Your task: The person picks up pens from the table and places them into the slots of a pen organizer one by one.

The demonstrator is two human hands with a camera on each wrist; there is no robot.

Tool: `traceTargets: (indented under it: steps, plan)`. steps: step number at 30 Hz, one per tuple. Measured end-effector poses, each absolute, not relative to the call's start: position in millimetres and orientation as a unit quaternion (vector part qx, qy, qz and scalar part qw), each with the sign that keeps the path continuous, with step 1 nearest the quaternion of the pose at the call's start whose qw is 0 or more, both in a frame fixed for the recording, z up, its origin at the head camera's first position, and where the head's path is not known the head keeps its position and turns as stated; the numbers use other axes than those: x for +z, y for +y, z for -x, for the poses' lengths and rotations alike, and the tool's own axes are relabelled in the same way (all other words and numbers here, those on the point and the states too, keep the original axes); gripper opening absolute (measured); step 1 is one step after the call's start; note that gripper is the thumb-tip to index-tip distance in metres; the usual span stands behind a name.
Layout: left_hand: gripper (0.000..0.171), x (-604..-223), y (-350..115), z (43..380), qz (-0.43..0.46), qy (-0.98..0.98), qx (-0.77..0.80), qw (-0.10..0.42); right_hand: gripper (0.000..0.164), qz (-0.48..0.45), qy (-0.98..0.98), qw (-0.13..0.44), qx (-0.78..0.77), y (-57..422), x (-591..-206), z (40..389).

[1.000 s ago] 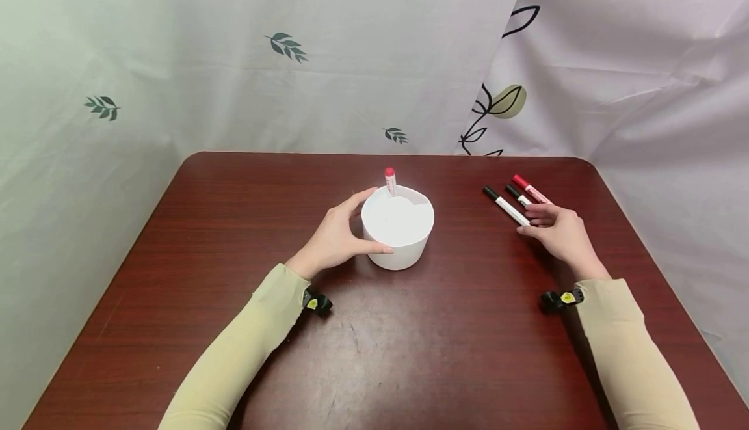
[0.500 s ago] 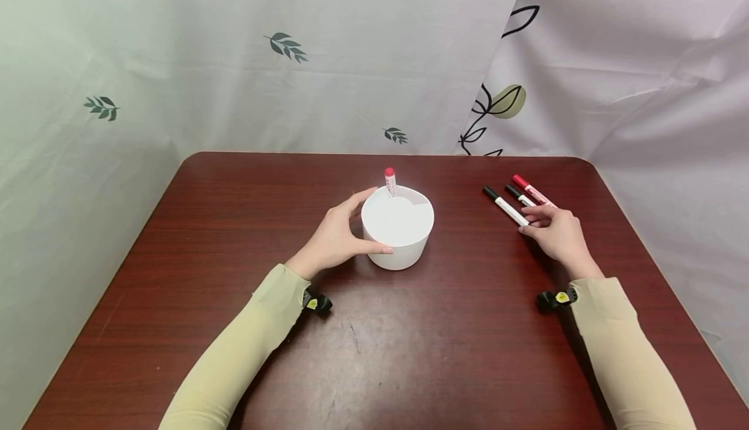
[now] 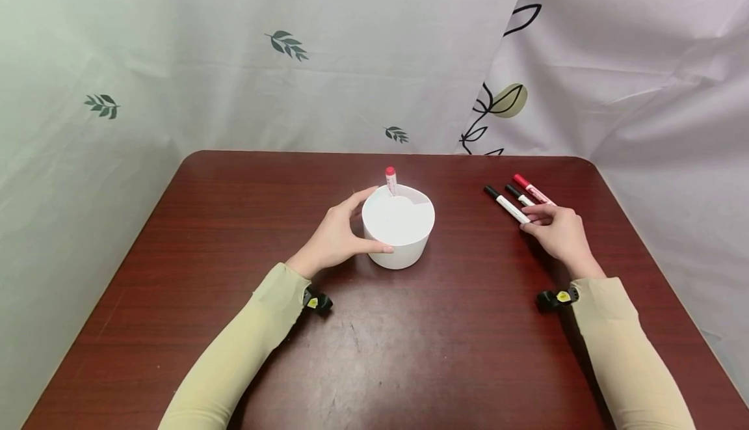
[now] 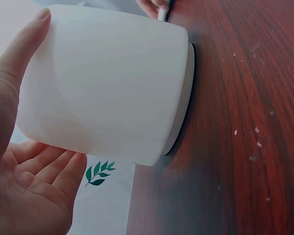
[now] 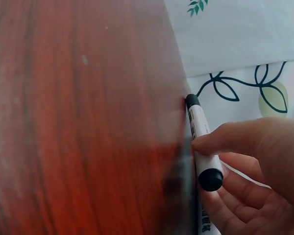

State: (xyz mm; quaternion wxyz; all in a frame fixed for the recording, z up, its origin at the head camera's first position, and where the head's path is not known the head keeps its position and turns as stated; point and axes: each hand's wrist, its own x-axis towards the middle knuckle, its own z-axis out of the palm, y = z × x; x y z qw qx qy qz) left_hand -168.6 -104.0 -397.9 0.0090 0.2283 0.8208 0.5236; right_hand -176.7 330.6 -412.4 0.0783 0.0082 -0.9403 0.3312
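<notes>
A white round container (image 3: pixel 399 254) stands upright on the table, with a red-capped white marker (image 3: pixel 391 181) leaning against the inside of its rim. My left hand (image 3: pixel 336 235) holds its left side, thumb in front and fingers behind; the thumb (image 4: pixel 32 39) lies along the wall in the left wrist view. At the right lie two black-capped white markers and a red one (image 3: pixel 532 190). My right hand (image 3: pixel 558 235) pinches the rear end of the leftmost black-capped marker (image 3: pixel 509 206). In the right wrist view the thumb (image 5: pixel 225 139) presses on this marker's barrel (image 5: pixel 200 122).
Between the held marker and the red one lies the other black-capped marker (image 3: pixel 517 194), partly hidden by my fingers. The dark red wooden table (image 3: pixel 409 352) ends at a white leaf-printed curtain (image 3: pixel 328 92) behind it and at both sides.
My right hand has shifted slightly left, and its thumb has come onto the leftmost black-capped marker. My left hand and the container have stayed in place.
</notes>
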Motion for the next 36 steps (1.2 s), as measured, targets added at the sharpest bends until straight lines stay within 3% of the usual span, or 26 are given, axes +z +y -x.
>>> traceTargets:
  steps: [20,36]
  plan:
    - [0.103,-400,-104,168,-0.221,0.821,0.526,0.009,0.021,0.027,-0.914,0.16,0.373,316,-386,171]
    - [0.103,-399,-104,167,-0.221,0.821,0.527,0.009,0.025,-0.029,-0.864,0.174,0.472,284,-355,160]
